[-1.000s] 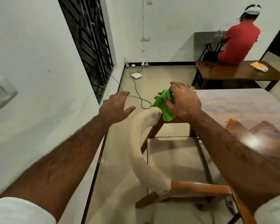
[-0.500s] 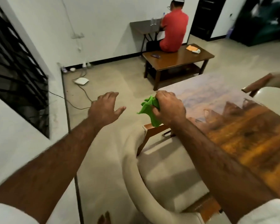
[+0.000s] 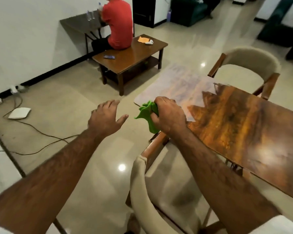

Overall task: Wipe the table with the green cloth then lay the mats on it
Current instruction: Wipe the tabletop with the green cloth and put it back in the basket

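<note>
My right hand (image 3: 168, 116) is closed around the bunched green cloth (image 3: 147, 114) at the near left corner of the table (image 3: 235, 119). The table top is glossy, with an orange and brown landscape print. Part of the cloth hangs down past the table edge. My left hand (image 3: 107, 118) hovers over the floor to the left of the cloth, fingers spread, holding nothing. No mats are in sight.
A beige padded chair (image 3: 159, 188) is pushed in at the table right below my arms. A second beige chair (image 3: 249, 66) stands at the far side. A person in a red shirt sits on a low wooden table (image 3: 134, 54). Cables and a white box (image 3: 19, 113) lie on the floor at left.
The view has swung right, away from the window wall, bringing most of the table into sight. My right hand still holds the cloth at the table corner; my left hand stays open beside it.
</note>
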Motion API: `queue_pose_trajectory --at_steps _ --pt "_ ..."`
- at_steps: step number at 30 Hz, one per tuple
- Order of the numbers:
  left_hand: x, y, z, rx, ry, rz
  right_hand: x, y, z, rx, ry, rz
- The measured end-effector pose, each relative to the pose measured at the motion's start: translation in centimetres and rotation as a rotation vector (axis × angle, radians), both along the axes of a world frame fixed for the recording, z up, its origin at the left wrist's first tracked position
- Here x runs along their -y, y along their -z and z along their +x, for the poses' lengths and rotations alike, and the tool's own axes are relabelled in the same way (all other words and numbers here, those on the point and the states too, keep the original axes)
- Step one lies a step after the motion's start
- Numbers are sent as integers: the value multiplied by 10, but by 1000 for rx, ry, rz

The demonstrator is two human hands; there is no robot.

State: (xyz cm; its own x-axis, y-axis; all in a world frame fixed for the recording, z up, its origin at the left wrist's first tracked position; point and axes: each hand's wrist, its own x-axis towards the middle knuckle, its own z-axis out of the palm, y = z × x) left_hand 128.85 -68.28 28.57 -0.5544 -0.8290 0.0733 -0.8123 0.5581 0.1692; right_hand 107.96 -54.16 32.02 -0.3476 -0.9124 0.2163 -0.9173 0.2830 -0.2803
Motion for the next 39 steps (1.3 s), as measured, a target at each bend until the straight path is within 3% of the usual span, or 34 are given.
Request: queue_pose_trajectory --at_steps 13,28,39 --pt "101 19 -78 -15 258 71 55 19 -44 123 320 18" --pt "284 55 -178 60 727 126 190 62 -68 216 778 61" --pt "341 141 -293 163 860 247 211 171 -191 583 988 14"
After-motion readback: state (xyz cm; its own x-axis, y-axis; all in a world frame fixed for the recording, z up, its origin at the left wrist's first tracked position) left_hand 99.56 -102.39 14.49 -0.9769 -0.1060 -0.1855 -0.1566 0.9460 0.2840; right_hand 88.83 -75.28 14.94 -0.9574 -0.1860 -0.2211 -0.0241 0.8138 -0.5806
